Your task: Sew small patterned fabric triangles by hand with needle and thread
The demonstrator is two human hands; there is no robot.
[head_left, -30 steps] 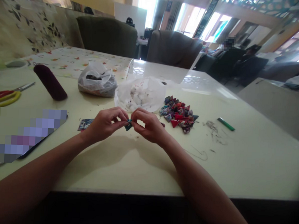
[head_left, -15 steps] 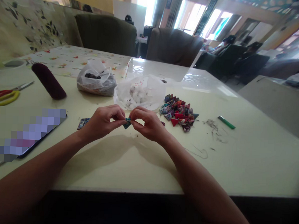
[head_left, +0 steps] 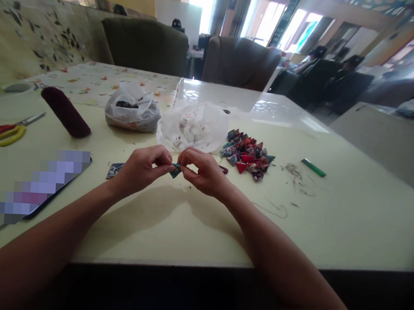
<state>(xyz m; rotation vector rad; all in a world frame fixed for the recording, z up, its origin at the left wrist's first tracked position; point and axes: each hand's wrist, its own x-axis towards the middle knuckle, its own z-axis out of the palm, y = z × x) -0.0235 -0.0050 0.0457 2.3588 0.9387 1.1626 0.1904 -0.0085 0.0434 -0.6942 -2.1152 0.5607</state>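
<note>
Between my two hands is a small teal patterned fabric piece (head_left: pixel 175 171), pinched at its edges above the table. My left hand (head_left: pixel 146 166) grips its left side with thumb and forefinger. On the other side, my right hand (head_left: pixel 202 169) pinches it the same way. Behind my left wrist lies a blue patterned fabric swatch (head_left: pixel 114 170), partly covered. Just beyond my hands a white plastic bag (head_left: pixel 211 127) lies open around white stuffing (head_left: pixel 190 130). Right of it sits a heap of small stuffed fabric triangles (head_left: pixel 248 155) in red, blue and dark prints.
Left on the table are a phone (head_left: pixel 49 183), scissors (head_left: pixel 7 133) with red and yellow handles, and a maroon thread cone (head_left: pixel 66 112). A tied plastic bag (head_left: pixel 132 116) stands farther back. Rightward lie a green cutter-like tool (head_left: pixel 313 167) and loose threads (head_left: pixel 298 178). Chairs (head_left: pixel 241 62) stand beyond.
The fabric piece shows slightly more of its patterned face between my fingertips. Both hands keep their pinch at nearly the same spot. The view has shifted a little.
</note>
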